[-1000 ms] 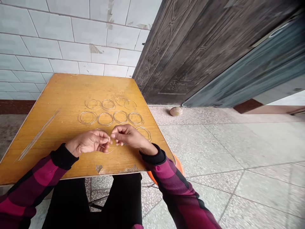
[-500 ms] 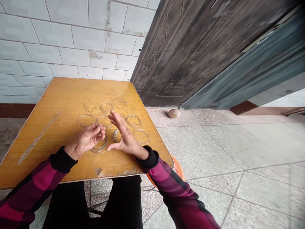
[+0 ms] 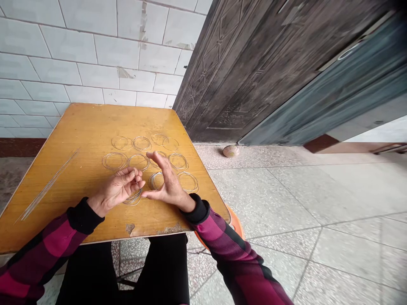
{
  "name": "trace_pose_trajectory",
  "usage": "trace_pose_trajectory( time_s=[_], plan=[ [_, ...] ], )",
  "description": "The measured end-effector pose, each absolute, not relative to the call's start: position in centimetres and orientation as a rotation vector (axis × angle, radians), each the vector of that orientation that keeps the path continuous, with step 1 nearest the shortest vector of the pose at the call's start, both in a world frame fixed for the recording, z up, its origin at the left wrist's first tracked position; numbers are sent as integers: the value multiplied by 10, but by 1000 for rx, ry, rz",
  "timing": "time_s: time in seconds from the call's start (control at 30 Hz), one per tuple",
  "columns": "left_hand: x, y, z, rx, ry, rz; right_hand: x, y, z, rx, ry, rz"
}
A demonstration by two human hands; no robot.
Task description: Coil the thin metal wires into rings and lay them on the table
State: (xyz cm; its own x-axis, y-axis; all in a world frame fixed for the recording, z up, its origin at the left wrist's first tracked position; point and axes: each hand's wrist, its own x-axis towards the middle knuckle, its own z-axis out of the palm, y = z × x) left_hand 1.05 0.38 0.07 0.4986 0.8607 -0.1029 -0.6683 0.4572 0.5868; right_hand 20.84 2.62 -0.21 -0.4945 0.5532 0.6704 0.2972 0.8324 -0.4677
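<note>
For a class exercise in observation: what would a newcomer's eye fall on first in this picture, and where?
Rows of thin wire rings stand out across the middle of the yellow wooden table. Just nearer the person, the left hand is curled over a small wire coil, and the right hand is open beside it. A bundle of straight wires lies toward the table's left edge.

White tiled wall (image 3: 95, 55) beside dark embossed door (image 3: 241, 72).

Magenta-and-black plaid sleeves (image 3: 47, 241), black cuffs (image 3: 83, 216), amber tabletop (image 3: 70, 144), silvery wire rings (image 3: 115, 161)
</note>
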Motion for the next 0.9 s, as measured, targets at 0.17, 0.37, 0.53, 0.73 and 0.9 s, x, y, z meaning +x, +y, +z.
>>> trace_pose_trajectory(
  time_s=[0.17, 0.37, 0.53, 0.73, 0.9],
  plan=[
    [10, 4, 1, 501, 397, 986, 207, 25, -2, -590, -2108, 374],
    [10, 3, -1, 496, 397, 967, 207, 29, -8, -618, -2101, 490],
    [10, 2, 0, 477, 400, 959, 206, 34, -15, -532, -2101, 651],
    [12, 2, -3, 526, 403, 992, 204, 37, -17, -457, -2077, 672],
    [14, 2, -7, 556, 418, 1041, 207, 33, -10, -470, -2082, 536]
  ],
)
